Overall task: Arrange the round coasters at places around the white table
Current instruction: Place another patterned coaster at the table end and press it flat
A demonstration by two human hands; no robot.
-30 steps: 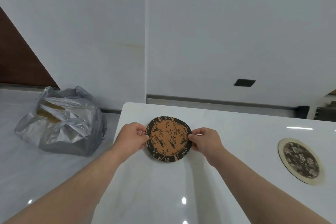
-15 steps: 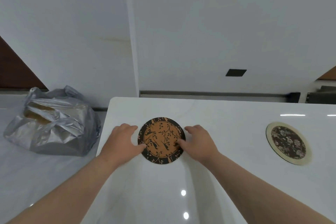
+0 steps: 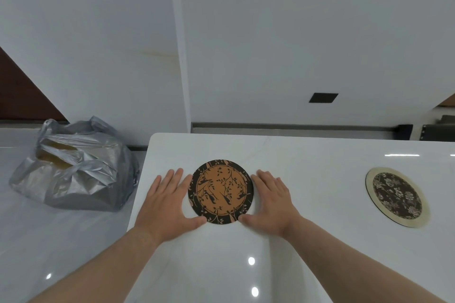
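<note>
Lying flat at centre frame near the corner of the glossy white worktop (image 3: 320,167): round orange-and-black leaf-patterned coaster (image 3: 220,192), flanked by open, flat, empty left hand (image 3: 170,200) and right hand (image 3: 272,200), thumbs touching its rim. Placing step apparently finishing here; at right, well apart, cream-rimmed dark floral round coaster (image 3: 397,196) already set. Next, probably: lifting both hands clear without nudging it.

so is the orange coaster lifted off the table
No, the orange coaster lies flat on the white table, hands open at either side.

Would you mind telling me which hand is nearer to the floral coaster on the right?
Right. The right hand lies between the two coasters, nearer the floral coaster; the left hand is beyond the orange coaster.
</note>
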